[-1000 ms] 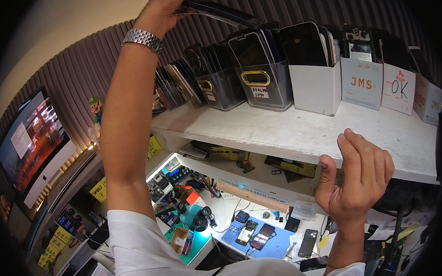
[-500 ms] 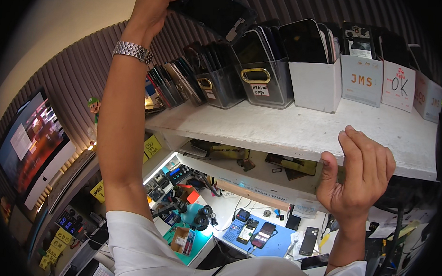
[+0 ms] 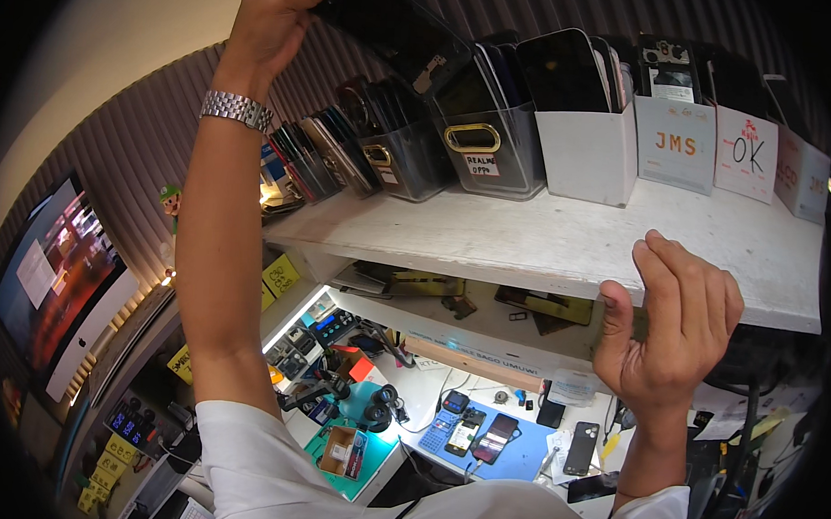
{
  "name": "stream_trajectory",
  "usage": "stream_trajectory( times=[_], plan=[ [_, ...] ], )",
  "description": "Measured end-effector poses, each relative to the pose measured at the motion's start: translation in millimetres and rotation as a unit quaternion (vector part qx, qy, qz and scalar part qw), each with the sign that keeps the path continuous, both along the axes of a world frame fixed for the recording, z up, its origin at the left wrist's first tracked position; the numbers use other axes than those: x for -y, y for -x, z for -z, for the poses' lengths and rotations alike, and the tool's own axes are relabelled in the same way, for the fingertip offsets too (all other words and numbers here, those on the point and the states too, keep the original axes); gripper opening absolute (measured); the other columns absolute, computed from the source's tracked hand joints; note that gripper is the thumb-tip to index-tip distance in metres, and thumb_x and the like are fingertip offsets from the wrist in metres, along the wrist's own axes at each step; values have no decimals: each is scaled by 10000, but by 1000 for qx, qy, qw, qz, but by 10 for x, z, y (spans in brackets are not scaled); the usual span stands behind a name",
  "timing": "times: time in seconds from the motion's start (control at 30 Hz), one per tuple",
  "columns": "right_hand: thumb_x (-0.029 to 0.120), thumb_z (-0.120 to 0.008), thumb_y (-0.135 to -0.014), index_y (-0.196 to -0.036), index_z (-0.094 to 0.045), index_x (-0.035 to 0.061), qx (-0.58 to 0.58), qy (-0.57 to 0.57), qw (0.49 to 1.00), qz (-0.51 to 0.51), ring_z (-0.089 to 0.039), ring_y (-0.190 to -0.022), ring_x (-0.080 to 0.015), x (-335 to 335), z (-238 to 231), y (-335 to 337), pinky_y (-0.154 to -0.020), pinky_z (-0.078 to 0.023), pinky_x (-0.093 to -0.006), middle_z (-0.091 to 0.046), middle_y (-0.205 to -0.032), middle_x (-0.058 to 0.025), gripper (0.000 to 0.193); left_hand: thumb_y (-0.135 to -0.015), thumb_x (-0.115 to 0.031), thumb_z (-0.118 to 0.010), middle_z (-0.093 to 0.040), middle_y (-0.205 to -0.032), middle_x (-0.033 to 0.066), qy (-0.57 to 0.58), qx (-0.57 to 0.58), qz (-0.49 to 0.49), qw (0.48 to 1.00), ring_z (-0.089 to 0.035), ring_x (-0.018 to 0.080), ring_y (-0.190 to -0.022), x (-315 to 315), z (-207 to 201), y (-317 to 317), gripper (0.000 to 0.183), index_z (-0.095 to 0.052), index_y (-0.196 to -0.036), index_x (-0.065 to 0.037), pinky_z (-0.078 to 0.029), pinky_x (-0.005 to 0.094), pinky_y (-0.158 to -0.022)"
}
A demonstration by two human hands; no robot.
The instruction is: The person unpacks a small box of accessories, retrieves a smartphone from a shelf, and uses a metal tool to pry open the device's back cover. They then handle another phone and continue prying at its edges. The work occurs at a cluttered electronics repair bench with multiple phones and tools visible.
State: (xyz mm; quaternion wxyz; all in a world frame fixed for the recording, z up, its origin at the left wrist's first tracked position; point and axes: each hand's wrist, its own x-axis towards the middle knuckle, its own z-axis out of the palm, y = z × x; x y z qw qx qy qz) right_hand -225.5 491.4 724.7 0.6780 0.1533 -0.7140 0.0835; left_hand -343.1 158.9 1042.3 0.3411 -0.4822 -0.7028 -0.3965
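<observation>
Raised at the top left, my left hand (image 3: 273, 26) is closed on one end of a black phone screen (image 3: 387, 25). The screen slants down to the right, and its lower end, with a grey patch, is close to the upright phone screens in a clear bin with a gold-rimmed handle hole (image 3: 492, 161). Whether it touches them I cannot tell. At the front edge of the white shelf (image 3: 563, 233), my right hand (image 3: 674, 328) is open, fingers stretched upward and thumb apart, holding nothing.
Beside the clear bin stand a white box of phone panels (image 3: 588, 156) and several printed card boxes (image 3: 674, 145). Another clear bin (image 3: 409, 168) is to the left. Below are a workbench with a blue mat (image 3: 518, 455), phones and a microscope (image 3: 369, 409). A monitor (image 3: 58, 284) stands far left.
My left hand has shifted slightly left, and the phone screen's lower end is a little farther left by the clear bin. The right hand stays at the shelf edge.
</observation>
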Motion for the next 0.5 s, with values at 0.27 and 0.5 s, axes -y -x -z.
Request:
stream_trajectory(
  times=[0.27,0.5],
  plan=[
    [438,-751,-1035,-1030,-785,-11,0,4,1000,3,-734,-978,-278,2,20,7,-967,-457,-403,-795,-1058,-136,450,-993,-209,-876,-677,-1097,-10,30,-106,-48,993,-653,111,-1000,-108,134,245,412,-690,-1319,-41,-542,276,-917],
    [455,-726,-1052,-1021,-788,-5,6,5,1000,7,-738,-978,-271,10,10,9,-974,-458,-403,-799,-1048,-135,464,-1048,-37,-747,-667,-1101,-20,61,-147,-106,982,-645,124,-1018,-366,368,274,251,-691,-1291,-73,-527,297,-962]
  ],
)
